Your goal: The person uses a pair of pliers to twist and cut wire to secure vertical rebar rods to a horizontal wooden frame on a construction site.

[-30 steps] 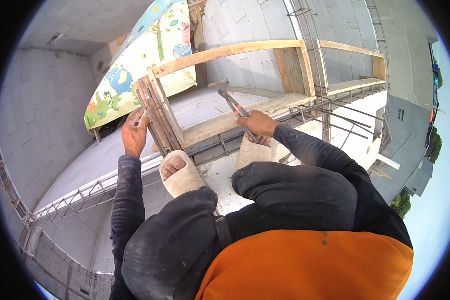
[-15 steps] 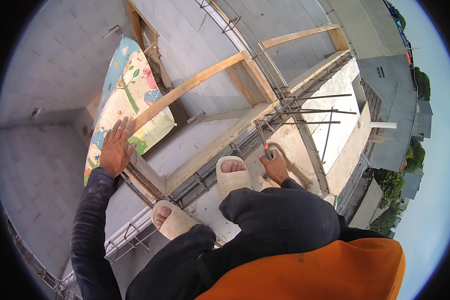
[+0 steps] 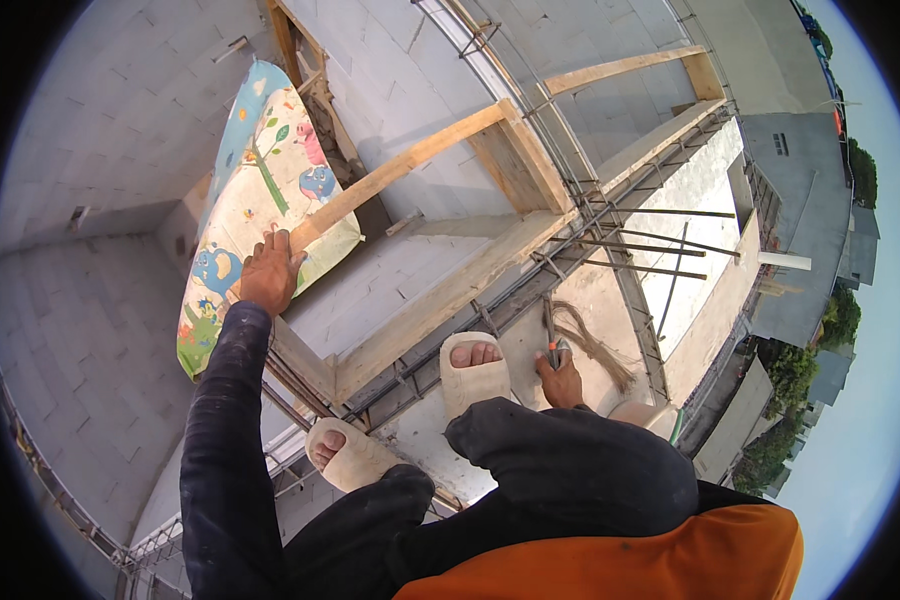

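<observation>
My left hand [image 3: 268,275] lies over the near end of a wooden board [image 3: 400,178], fingers stretched out and thumb apart. The board is the top piece of a rough timber frame [image 3: 450,290]. To the right, my right hand [image 3: 560,382] is closed round the orange-and-black handle of a hammer [image 3: 551,335]. Its thin shaft points away from me, and its head is hard to make out now. A bundle of thin tan wire [image 3: 598,350] lies just beyond that hand on the concrete.
My feet, in cream sandals [image 3: 473,375], stand on a narrow ledge beside steel rebar [image 3: 410,375]. Bare rebar ends [image 3: 660,245] stick out at the right. A patterned foam mat [image 3: 270,190] hangs behind the frame. Grey block walls [image 3: 80,330] drop away on the left.
My left hand has shifted a little right and nearer along the board's end, its fingers less spread. My right hand has drawn the hammer slightly nearer and turned it more upright in view.
</observation>
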`<action>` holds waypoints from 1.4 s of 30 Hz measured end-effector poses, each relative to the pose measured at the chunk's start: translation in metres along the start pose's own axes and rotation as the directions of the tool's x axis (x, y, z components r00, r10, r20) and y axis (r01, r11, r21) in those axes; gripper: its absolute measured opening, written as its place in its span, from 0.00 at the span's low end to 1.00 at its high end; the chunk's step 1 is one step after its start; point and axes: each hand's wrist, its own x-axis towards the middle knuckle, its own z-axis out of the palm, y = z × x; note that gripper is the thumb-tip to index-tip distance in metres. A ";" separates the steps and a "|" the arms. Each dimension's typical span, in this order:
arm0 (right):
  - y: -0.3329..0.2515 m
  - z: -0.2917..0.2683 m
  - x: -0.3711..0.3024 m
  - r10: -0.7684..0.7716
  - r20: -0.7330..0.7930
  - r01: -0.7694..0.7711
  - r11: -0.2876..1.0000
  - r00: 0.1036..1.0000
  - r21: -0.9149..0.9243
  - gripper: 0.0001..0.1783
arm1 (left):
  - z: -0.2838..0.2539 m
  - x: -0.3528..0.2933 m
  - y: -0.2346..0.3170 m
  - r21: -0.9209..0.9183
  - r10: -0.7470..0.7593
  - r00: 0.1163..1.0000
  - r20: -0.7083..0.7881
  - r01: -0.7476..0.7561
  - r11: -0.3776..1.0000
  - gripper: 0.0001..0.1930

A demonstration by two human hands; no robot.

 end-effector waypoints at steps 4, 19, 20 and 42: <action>0.000 0.006 0.005 -0.026 -0.076 0.026 1.000 0.997 -0.005 0.43 | -0.001 0.003 0.005 -0.016 -0.004 1.000 -0.027 0.004 1.000 0.26; 0.014 -0.015 -0.006 0.012 -0.174 -0.029 0.995 0.985 -0.091 0.37 | -0.001 0.027 0.038 0.035 0.039 0.980 -0.197 -0.033 0.999 0.25; 0.016 -0.016 -0.004 0.002 -0.159 -0.016 0.996 0.987 -0.089 0.38 | 0.000 0.025 0.037 0.016 0.053 0.974 -0.220 -0.051 0.999 0.25; 0.021 -0.041 0.031 -0.049 0.026 0.054 0.971 0.998 -0.231 0.55 | -0.008 0.028 0.042 -0.131 -0.100 0.994 -0.054 0.092 0.987 0.29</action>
